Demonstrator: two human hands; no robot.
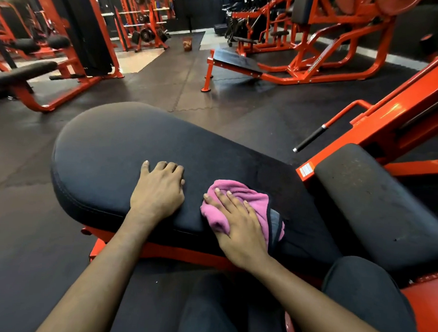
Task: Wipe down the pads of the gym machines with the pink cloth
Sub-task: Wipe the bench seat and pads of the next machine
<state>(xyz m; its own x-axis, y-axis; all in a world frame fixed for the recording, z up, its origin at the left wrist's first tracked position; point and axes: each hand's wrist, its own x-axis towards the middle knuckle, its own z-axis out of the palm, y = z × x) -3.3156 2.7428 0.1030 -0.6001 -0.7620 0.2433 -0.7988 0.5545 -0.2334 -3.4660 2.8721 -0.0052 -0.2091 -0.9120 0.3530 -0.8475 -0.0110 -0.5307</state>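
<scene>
Pressing is done by the right grip [240,228]: it is laid flat on the pink cloth [249,196], fingers straight and spread, nothing curled round the fabric. The cloth is bunched under the palm and kept against the near edge of the large black pad [107,144], toward its right end. Judged: a flat hand is used so that weight is spread through the cloth for wiping, not for carrying.

The left grip [158,190] is set palm-down on the bare pad just beside the cloth, not touching it. Nothing is held; the fingers are relaxed, tips slightly bent. It is probably placed there to brace the body while leaning in.

A second pad [378,212] is seen to the right, angled up along the orange frame [405,117], near the cloth but not reached by it. A black handle [312,138] sticks out from the frame beyond.

Hard to make out:
- A dark grey strip [275,226] runs along the cloth's right edge; trim or another fold, it cannot be told.
- The patch of pad under the cloth is hidden.
- How much of the pad has been wiped cannot be judged; no clear mark is seen.
- The frame below the pad is partly covered by dark trouser legs [358,295].
- Other machines [320,52] across the floor [20,206] are blurred and cut off at the edges.
</scene>
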